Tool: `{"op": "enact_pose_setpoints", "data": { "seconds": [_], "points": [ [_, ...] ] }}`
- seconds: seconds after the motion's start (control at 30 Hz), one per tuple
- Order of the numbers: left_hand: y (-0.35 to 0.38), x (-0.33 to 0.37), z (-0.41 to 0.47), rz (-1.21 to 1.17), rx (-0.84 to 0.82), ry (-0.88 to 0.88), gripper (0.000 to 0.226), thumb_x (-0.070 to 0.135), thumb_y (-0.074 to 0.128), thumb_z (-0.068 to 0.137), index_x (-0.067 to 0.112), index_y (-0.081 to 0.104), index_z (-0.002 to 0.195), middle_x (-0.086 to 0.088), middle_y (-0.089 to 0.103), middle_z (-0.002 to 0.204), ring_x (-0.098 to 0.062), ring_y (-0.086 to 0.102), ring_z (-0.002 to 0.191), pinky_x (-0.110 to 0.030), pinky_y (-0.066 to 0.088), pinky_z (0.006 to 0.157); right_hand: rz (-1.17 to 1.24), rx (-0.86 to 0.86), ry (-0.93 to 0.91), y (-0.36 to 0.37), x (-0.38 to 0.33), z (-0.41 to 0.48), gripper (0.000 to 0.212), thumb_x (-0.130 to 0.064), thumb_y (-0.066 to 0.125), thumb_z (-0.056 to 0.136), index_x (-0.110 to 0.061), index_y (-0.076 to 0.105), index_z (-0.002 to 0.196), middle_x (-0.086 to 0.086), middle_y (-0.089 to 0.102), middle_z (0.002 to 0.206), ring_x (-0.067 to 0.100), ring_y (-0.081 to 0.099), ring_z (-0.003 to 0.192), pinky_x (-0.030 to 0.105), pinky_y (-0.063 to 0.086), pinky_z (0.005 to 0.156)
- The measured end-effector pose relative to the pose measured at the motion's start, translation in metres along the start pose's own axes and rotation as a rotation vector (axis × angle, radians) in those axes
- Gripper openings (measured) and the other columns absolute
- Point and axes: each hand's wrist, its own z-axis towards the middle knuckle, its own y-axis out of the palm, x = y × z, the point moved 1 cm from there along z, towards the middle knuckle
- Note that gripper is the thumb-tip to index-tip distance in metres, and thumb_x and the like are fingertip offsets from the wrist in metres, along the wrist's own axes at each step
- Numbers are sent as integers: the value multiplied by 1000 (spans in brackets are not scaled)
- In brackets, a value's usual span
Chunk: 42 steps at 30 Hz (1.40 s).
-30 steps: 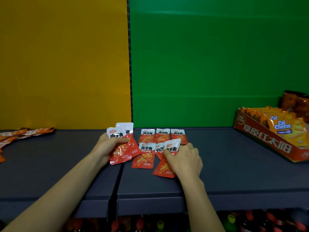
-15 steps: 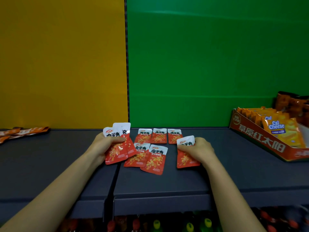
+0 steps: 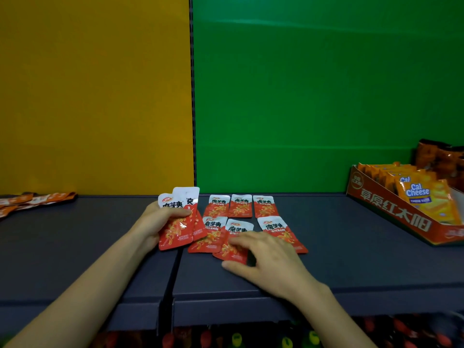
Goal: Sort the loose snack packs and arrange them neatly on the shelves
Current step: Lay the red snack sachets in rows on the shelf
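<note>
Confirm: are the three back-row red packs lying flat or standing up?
Lying flat. The three back-row packs rest face up on the shelf, side by side, white tops toward the green wall.

L hand (image 3: 153, 222) curled in grip, thumb across front; R hand (image 3: 266, 257) palm-down, fingers spread

Bare left hand (image 3: 158, 222), bare right hand (image 3: 272, 259)

yellow panel (image 3: 95, 96) left | green panel (image 3: 313, 96) right | dark grey shelf (image 3: 75, 249) (seam between boards)
</note>
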Motion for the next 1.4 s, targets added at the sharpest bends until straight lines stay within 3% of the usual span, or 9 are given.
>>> {"op": "enact_pose_setpoints", "data": {
  "seconds": [0.23,0.4,0.6,0.83,0.93,1.0,1.1,1.2,1.4],
  "points": [
    [1,0,-2,17,-8,-9,22,0,70,74,11,59,89,-15,69,84,-26,64,70,-34,51,60,61,12,57,0,12,2,45,-50,45,92,-33,50,133,-18,42,144,5,39,132,27,34,106],
    [0,0,-3,27,-15,-15,22,1,70,75,11,59,90,-15,69,84,-26,65,70,-34,51,60,25,33,104,-4,21,-5,47,-51,40,94,-34,44,137,-15,32,151,5,24,141,24,19,113],
    [-1,0,-4,27,-32,-19,22,1,70,75,13,59,90,-13,70,81,-23,66,65,-30,51,55,46,34,289,-6,29,-19,50,-54,35,94,-27,43,136,-11,45,141,9,38,132,30,36,100],
    [-1,7,-17,-38,-50,12,22,2,68,77,14,58,92,-6,71,70,-18,66,58,-27,52,49,111,92,227,3,19,-10,54,-55,31,94,-23,48,134,-9,45,142,9,36,134,28,21,113],
    [2,12,-33,-94,-99,48,28,3,68,77,13,58,101,-4,73,69,-16,69,55,-25,53,47,242,219,211,-7,7,-4,43,-51,35,95,-27,59,120,-13,58,125,8,48,119,28,34,100],
    [9,13,-48,-107,-164,54,34,2,69,75,11,58,106,-8,74,75,-17,70,58,-27,55,49,388,220,218,-12,-5,2,38,-54,37,92,-31,65,105,-16,65,105,6,57,100,28,42,84],
    [25,12,-70,-101,-251,58,33,0,69,73,11,60,103,-12,74,82,-20,71,61,-29,58,55,544,189,169,-9,-21,12,43,-63,42,85,-28,67,84,-15,68,85,6,60,83,32,46,77],
    [29,9,-81,-104,-245,60,36,0,70,71,8,60,105,-14,73,87,-21,70,62,-30,59,58,604,157,137,-3,-32,13,46,-55,49,87,-18,47,59,-3,48,59,11,44,60,32,35,61],
    [19,-4,-87,-75,-205,38,31,5,70,76,10,59,105,-12,73,83,-18,70,61,-26,56,51,518,250,164,3,-46,4,51,-45,40,95,-19,30,53,-3,32,50,10,32,51,31,26,54]
  ]
}}
